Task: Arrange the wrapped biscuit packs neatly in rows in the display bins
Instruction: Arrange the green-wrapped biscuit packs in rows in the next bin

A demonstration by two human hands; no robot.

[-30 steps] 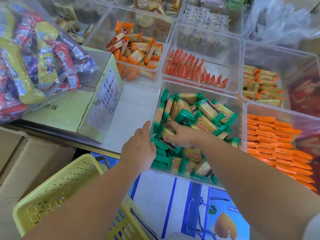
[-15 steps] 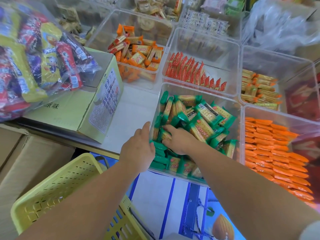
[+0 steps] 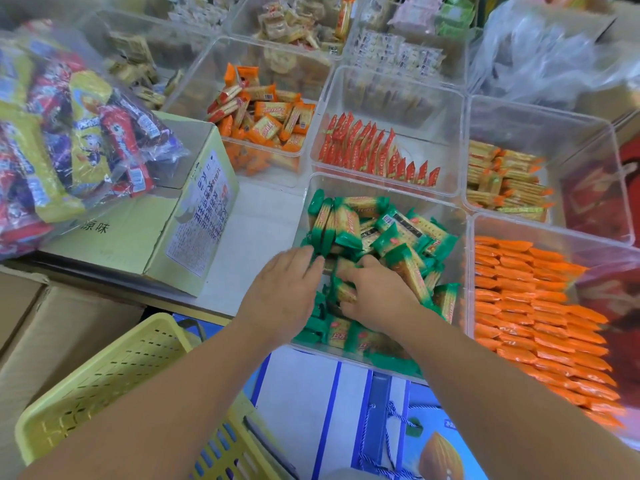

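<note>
I get a single view, the wide-angle head camera: it sits close above the clear bin [image 3: 446,209] of green packs [image 3: 398,237], facing forward and steeply down, left hand [image 3: 280,292] and right hand [image 3: 377,299] at mid-frame.

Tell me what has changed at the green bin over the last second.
The left hand has left the outside of the clear bin's left wall and reached rightward over it, so its fingers now touch the green packs. Packs at the far left now stand closer together on edge. The right hand stays among the packs, curled round one. The yellow basket and cardboard box have not moved.
</note>
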